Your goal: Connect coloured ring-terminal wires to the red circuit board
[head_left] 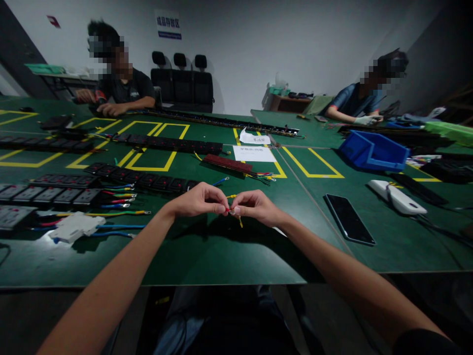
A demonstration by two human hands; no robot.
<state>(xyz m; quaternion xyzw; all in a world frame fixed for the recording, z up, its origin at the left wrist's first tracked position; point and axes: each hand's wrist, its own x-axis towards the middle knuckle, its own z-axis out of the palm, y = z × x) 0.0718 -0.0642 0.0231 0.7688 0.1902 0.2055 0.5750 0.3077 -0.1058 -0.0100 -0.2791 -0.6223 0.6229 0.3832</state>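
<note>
My left hand (207, 199) and my right hand (256, 207) meet above the green table, fingertips close together. Thumb and forefinger of the left pinch a small red piece (226, 210), perhaps a wire end. Between the right fingertips is a small silvery piece (232, 212), too small to make out fully. A short yellow wire (241, 222) pokes out below the right fingers, and another yellow bit shows above. Just beyond my hands lie a blue wire with a ring terminal (221, 181) and a dark red strip with coloured wires (228, 164).
Black socket strips (55, 195) and a white breaker-like block (76, 227) lie left. A phone (349, 218), a white corded device (397, 197) and a blue bin (373, 150) are right. Paper labels (254, 153) lie ahead. Two people (125, 91) sit across the table.
</note>
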